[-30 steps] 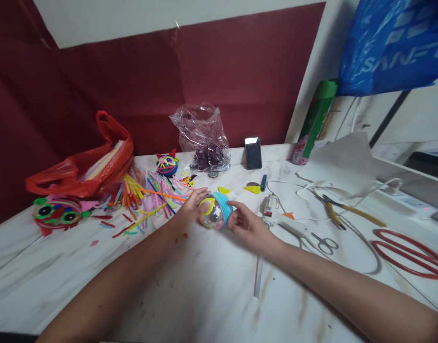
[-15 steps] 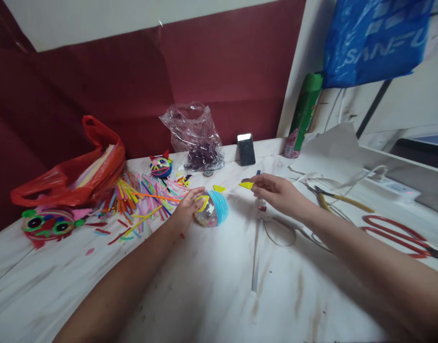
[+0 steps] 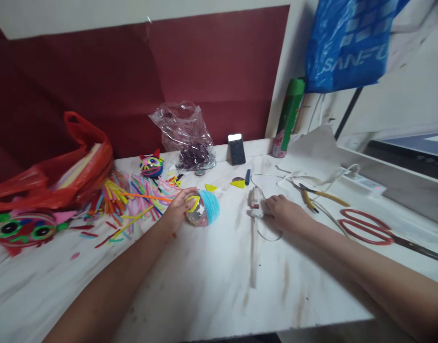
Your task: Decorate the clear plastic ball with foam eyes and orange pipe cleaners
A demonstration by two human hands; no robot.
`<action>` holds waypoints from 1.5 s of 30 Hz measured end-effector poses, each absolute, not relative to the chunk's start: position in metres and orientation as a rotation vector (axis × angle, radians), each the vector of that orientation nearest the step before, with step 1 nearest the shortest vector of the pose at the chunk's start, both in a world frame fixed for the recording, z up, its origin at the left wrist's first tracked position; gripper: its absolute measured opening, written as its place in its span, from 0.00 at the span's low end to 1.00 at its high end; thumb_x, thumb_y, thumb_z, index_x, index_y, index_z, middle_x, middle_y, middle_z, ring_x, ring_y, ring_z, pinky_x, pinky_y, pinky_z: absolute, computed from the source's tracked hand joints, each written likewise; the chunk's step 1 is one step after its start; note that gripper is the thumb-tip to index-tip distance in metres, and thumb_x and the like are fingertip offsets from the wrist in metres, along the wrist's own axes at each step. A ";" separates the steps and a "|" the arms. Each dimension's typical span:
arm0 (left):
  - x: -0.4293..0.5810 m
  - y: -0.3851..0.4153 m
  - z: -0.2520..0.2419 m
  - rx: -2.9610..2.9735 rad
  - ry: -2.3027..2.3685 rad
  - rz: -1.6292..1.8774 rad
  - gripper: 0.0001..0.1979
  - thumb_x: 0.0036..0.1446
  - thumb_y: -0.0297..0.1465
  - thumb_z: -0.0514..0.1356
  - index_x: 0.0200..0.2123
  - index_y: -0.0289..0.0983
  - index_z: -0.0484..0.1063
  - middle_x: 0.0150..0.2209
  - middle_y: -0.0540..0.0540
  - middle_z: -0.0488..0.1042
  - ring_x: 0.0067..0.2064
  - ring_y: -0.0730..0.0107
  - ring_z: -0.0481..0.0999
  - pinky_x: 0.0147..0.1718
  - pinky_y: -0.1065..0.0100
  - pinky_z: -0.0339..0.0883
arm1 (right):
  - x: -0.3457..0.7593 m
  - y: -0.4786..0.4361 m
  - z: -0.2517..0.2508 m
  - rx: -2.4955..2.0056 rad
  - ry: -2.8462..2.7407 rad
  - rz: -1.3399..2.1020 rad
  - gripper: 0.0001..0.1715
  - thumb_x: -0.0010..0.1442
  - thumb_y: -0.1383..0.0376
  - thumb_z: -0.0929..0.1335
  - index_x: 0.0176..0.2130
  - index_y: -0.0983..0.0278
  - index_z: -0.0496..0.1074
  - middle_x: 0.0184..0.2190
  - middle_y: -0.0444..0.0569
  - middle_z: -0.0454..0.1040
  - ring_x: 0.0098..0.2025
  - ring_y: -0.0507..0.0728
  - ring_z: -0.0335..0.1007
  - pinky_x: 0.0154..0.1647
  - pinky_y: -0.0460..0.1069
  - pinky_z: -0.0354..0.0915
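The relation that matters is between the right grip (image 3: 285, 214) and the white glue gun (image 3: 256, 211): the tool lies on the tabletop (image 3: 208, 281) immediately to the left of that grip, whose fingertips reach the near edge of its body. Its pale stick (image 3: 253, 262) gives the long axis, running from the body back toward the person, roughly crosswise to the right forearm that comes in from the right. The right grip's fingers point down and are partly tucked out of sight, so I can't tell whether they have closed around any part of the tool or only rest against it. The left grip (image 3: 178, 209) is curled around the near-left side of a ball (image 3: 210, 207), fingers behind and palm against its clear part, with the blue yarn-wrapped part turned away from that grip, toward the glue gun. Of the two, the right grip is plainly nearer the tool; the ball sits between the left grip and the tool, apart from the latter. Beyond the ball from the left grip lies one yellow piece (image 3: 210, 187); another yellow piece (image 3: 237, 184) lies beyond and left of the right grip. Yellow-handled pliers (image 3: 331, 196) lie to the right grip's right.
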State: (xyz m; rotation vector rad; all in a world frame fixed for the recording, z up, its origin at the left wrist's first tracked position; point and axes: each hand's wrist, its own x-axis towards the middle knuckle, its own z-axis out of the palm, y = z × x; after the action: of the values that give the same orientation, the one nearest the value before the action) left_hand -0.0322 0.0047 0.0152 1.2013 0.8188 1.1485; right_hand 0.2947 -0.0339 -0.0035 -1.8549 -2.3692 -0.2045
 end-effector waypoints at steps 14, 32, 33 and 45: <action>-0.038 0.009 0.006 1.245 0.794 1.159 0.26 0.44 0.37 0.68 0.48 0.38 0.69 0.51 0.42 0.72 0.45 0.64 0.75 0.42 0.67 0.67 | 0.234 -0.072 0.051 -1.240 -1.778 1.042 0.25 0.59 0.51 0.60 0.34 0.65 0.75 0.24 0.49 0.75 0.25 0.56 0.70 0.24 0.49 0.65; -0.033 0.007 0.004 1.213 0.758 1.130 0.25 0.46 0.35 0.69 0.48 0.37 0.69 0.50 0.43 0.73 0.42 0.66 0.75 0.41 0.67 0.66 | 0.224 -0.079 0.044 -1.300 -2.071 0.641 0.23 0.62 0.50 0.59 0.39 0.60 0.75 0.25 0.46 0.75 0.28 0.57 0.72 0.32 0.50 0.70; -0.033 0.007 0.004 1.215 0.756 1.128 0.25 0.46 0.35 0.69 0.48 0.37 0.69 0.49 0.43 0.73 0.42 0.67 0.75 0.41 0.67 0.66 | 0.224 -0.079 0.044 -1.296 -2.076 0.631 0.23 0.62 0.50 0.58 0.39 0.60 0.75 0.25 0.47 0.75 0.28 0.57 0.73 0.33 0.50 0.70; -0.032 0.006 0.004 1.246 0.771 1.133 0.23 0.45 0.35 0.68 0.46 0.38 0.71 0.45 0.45 0.74 0.40 0.68 0.75 0.41 0.68 0.65 | 0.228 -0.085 0.055 -1.236 -2.170 0.597 0.23 0.62 0.52 0.56 0.36 0.60 0.74 0.30 0.49 0.78 0.34 0.59 0.75 0.37 0.51 0.71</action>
State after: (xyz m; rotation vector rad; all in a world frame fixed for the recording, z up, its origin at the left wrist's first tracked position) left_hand -0.0319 0.0059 0.0040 1.2459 0.7706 1.1325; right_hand 0.2276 -0.0849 0.0548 -1.2358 -2.1696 0.5969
